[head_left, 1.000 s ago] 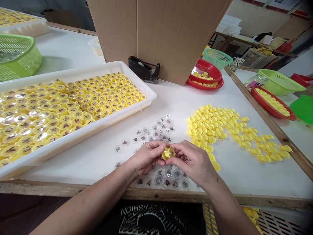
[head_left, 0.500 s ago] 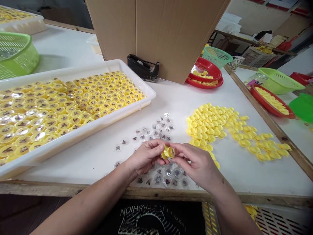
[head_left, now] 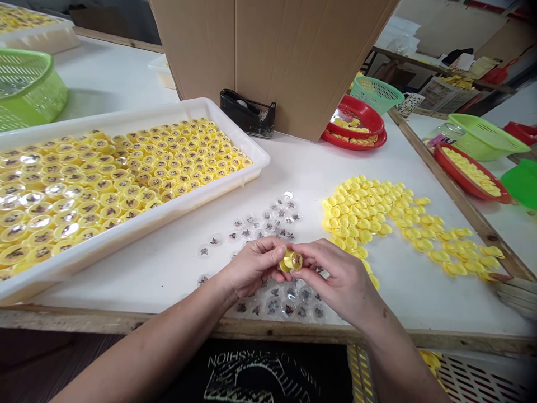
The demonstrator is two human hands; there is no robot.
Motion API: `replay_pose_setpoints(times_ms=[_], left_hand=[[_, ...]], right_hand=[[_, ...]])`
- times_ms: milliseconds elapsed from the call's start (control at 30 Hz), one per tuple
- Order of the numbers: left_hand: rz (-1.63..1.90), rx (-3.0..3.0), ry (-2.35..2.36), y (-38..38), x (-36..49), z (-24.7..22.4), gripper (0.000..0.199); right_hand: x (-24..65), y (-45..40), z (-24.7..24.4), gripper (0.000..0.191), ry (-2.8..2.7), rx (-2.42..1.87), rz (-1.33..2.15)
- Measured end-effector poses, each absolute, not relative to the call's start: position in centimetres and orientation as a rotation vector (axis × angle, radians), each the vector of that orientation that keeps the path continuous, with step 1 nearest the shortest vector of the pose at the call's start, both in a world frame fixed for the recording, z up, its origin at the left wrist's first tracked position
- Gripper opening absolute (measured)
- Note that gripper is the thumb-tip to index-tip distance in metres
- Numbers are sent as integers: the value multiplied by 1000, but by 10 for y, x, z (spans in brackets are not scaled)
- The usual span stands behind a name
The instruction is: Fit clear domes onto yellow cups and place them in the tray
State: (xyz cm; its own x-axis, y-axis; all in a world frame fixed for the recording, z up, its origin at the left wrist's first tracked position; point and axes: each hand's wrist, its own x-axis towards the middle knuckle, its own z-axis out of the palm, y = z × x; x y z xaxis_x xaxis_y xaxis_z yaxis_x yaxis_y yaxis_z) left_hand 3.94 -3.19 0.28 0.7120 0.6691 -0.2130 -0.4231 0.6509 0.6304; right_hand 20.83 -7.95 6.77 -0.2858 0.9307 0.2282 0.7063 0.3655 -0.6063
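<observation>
Between the fingertips of my left hand [head_left: 258, 263] and my right hand [head_left: 331, 271] is a small yellow spool-shaped plastic piece [head_left: 287, 262]. Its round printed end faces up and to the right. Both hands are closed on it, the left around its back, the right pinching near the printed end. Clear round discs with small printed figures [head_left: 272, 306] lie on the table below and beyond my hands. Right of them spreads a pile of yellow plastic pieces [head_left: 356, 207]. At the left, a white tray [head_left: 216, 210] holds many rows of yellow pieces with printed tops.
A black tape dispenser [head_left: 247, 113] stands before a tall cardboard box [head_left: 272, 61]. Red plates [head_left: 375, 120] and a green basket [head_left: 375, 95] sit behind. Another person's hand [head_left: 501, 277] reaches in at the right edge. A wooden strip [head_left: 453, 187] borders the table.
The yellow piece has turned a little, so its printed end shows more fully. Another person's hand and sleeve have come in at the right. The view has shifted slightly.
</observation>
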Motion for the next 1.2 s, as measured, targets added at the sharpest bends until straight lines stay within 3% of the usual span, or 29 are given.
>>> replay_pose_setpoints(times_ms=[267, 433, 600, 1200], left_hand=[[637, 583, 496, -33, 41, 3, 33], [673, 569, 500, -33, 41, 5, 33], [688, 576, 488, -32, 40, 4, 30], [745, 644, 526, -35, 41, 9, 27]], right_hand=[[205, -79, 69, 25, -2071, -1451, 525], [200, -82, 64, 34, -1948, -1512, 523], [199, -82, 62, 22, -2003, -1462, 388], [195, -88, 71, 23, -2063, -1395, 271]])
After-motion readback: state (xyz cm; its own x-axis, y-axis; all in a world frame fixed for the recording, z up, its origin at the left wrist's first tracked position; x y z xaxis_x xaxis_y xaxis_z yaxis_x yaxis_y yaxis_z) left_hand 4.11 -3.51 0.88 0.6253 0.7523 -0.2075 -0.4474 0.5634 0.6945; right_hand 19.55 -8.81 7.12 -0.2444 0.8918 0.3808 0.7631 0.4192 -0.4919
